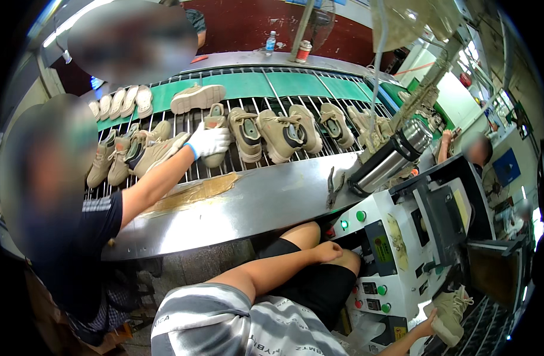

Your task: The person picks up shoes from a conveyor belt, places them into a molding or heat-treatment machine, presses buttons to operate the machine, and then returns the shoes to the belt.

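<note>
The beige lace-up shoe with a pale sole (448, 320) is sitting in the person's right hand (425, 328) at the lower right, beside a white machine housing with coloured push buttons (403, 286). The right hand is gripping it at one end. The left hand (328, 252) is resting on the bare knee, well apart from the right, its fingers loosely curling; whether they are enclosing anything small, I cannot tell.

Judging by how things are lying, the work is partway through a batch: one shoe is being handled at the machine, while many are lying on the long metal-barred conveyor (195, 173). Which of those are finished, I cannot tell.

Counting, one shoe is occupying the right hand, and one beige shoe (214, 160) is lying under a co-worker's white-gloved hand (210, 141). One thick-soled shoe (198, 98) is resting on the green strip (278, 86). Four laced shoes (278, 139) are standing right of the glove; at least four more (100, 163) are crowding its left. A farther cluster is too jumbled to count. At least five pale, flat sole-shaped pieces (144, 101) are lining the far left.
</note>
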`<state>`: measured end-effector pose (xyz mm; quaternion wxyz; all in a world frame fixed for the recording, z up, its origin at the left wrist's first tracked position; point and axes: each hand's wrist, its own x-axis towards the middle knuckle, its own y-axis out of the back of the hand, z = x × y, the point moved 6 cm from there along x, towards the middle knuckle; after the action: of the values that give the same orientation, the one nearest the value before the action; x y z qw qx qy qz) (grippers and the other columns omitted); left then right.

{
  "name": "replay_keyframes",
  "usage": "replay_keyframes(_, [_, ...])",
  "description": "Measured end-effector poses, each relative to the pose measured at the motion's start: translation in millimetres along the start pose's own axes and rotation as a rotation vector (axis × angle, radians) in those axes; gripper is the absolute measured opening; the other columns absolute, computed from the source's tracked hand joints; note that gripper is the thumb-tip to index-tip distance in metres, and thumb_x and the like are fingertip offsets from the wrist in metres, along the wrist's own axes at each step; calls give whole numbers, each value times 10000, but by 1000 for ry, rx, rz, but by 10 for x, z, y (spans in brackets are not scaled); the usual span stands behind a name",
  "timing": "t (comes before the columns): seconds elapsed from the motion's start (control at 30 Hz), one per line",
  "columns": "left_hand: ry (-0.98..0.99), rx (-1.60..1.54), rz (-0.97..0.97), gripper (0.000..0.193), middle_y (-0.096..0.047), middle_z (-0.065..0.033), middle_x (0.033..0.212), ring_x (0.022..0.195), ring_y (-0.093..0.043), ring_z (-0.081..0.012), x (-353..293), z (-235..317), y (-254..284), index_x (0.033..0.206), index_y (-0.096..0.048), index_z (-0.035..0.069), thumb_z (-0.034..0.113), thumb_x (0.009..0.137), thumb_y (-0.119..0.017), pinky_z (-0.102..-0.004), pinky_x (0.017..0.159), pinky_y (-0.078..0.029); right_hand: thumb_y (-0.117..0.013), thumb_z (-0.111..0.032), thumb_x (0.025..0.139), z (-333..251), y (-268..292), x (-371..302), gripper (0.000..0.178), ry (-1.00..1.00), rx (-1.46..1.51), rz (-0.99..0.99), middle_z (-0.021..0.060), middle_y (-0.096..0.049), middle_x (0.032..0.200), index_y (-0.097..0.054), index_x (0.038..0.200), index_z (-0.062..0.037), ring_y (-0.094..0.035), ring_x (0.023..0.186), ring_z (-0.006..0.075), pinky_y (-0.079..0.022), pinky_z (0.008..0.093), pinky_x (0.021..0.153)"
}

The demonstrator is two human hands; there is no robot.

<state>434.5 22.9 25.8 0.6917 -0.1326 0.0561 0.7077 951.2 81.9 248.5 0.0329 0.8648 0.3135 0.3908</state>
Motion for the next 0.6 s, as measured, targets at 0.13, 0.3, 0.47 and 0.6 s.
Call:
replay_keyframes(0.13, [-274, -30, -204, 471, -641, -84, 1023, 962, -598, -172, -429, 404, -227, 1212, -563, 8, 229, 813, -679, -302, 872, -468, -697, -229, 824, -446, -476, -577, 464, -340, 506, -454, 155, -615, 1150, -589, 1125, 108, -576, 1041, 236, -449, 361, 923])
replay_keyframes(0.3, [-713, -256, -115, 764, -571, -134, 1245, 1201, -500, -241, -1169, 1416, -80, 1357, -416, -14, 265, 751, -790, -377, 1014, -397, -645, -240, 763, -1597, -1259, -1714, 432, -564, 867, -849, 87, -593, 1058, -570, 1110, 7, -558, 977, 198, -450, 350, 880])
replay_keyframes(0.47, [-558, -860, 63, 803, -561, -154, 1263, 1161, -543, -294, -1669, 1450, 1094, 1323, -455, 5, 345, 672, -777, -424, 1013, -422, -627, -114, 853, -3595, -1845, -3059, 499, -29, 916, -1577, 117, -518, 1247, -432, 1283, 47, -480, 1166, 206, -357, 334, 1008])
replay_keyframes(0.6, [-600, -970, 410, 798, -556, -179, 1263, 1145, -552, -336, -2338, 1172, 2087, 1325, -442, -15, 343, 667, -719, -441, 1011, -431, -676, -180, 835, -4617, -1591, -3421, 419, 348, 856, -1727, 141, -585, 1173, -557, 1182, 24, -572, 1050, 220, -465, 322, 869])
